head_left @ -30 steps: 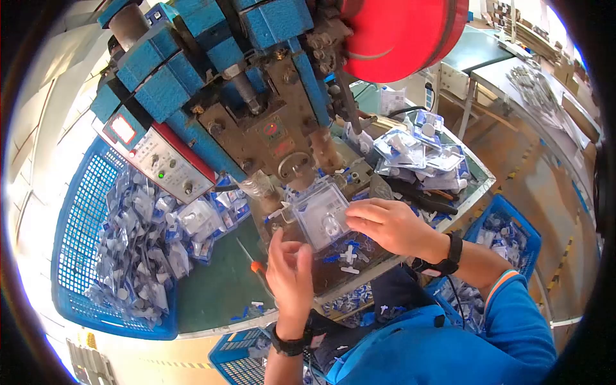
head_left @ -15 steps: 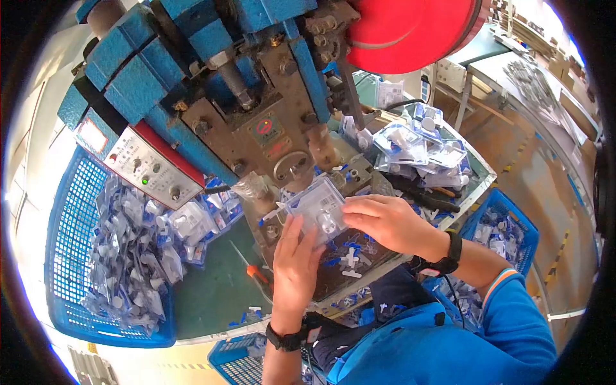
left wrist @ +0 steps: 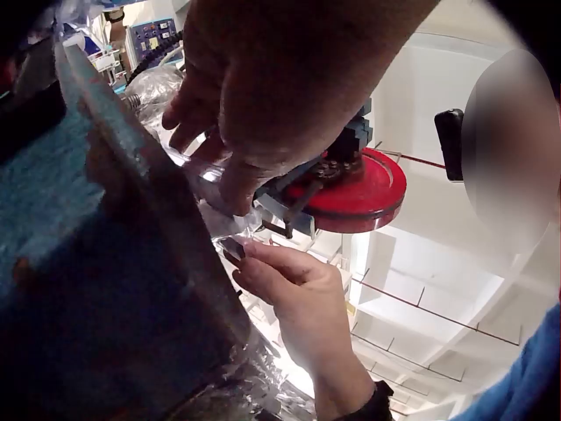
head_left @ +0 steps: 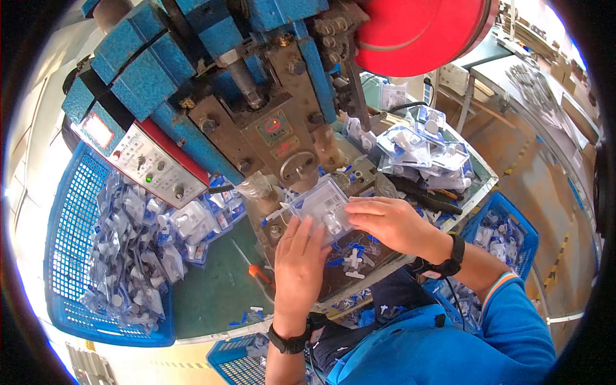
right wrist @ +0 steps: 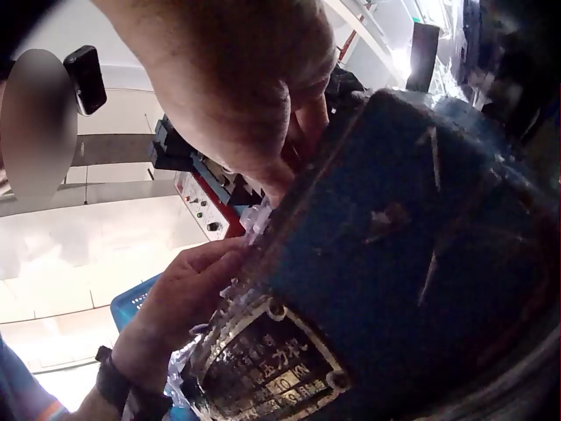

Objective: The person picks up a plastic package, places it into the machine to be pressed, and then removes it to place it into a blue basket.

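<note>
Below the press (head_left: 276, 138), the clear pack (head_left: 319, 200) sits between my left hand (head_left: 299, 268), fingers extended against it, and my right hand (head_left: 401, 226), pinching its edge, and uneven pushing could skew it onto the loose bits (head_left: 353, 259) beside it.

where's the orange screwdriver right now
In the head view, the orange-handled screwdriver lies on the green tabletop, just left of the left hand and right of the big blue basket full of packets.
</note>
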The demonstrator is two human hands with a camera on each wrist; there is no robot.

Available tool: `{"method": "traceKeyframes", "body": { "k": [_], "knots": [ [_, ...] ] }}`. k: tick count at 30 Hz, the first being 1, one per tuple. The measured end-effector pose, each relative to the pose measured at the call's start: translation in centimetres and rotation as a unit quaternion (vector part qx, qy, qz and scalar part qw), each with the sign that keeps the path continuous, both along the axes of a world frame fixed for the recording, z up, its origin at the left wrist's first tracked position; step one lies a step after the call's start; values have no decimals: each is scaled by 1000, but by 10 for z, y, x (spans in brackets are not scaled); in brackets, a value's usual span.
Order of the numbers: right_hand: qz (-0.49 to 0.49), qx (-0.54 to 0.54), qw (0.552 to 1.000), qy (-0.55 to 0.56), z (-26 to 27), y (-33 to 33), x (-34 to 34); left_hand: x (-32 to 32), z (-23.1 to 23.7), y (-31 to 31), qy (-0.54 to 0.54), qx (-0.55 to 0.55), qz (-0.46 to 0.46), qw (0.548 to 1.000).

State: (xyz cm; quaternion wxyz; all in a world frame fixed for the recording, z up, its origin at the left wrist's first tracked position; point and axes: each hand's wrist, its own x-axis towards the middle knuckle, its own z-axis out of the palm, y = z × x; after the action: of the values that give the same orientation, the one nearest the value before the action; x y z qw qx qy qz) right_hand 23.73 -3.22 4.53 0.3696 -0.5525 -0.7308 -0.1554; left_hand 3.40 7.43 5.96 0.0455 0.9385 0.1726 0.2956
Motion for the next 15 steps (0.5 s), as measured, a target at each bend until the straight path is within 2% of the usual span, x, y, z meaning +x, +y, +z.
{"method": "traceKeyframes", "body": {
  "k": [15],
  "knots": [
    [7, -30, 999, 13, -2, -1, 0, 0, 3, 1, -6, -27, -20, 999]
  ]
}}
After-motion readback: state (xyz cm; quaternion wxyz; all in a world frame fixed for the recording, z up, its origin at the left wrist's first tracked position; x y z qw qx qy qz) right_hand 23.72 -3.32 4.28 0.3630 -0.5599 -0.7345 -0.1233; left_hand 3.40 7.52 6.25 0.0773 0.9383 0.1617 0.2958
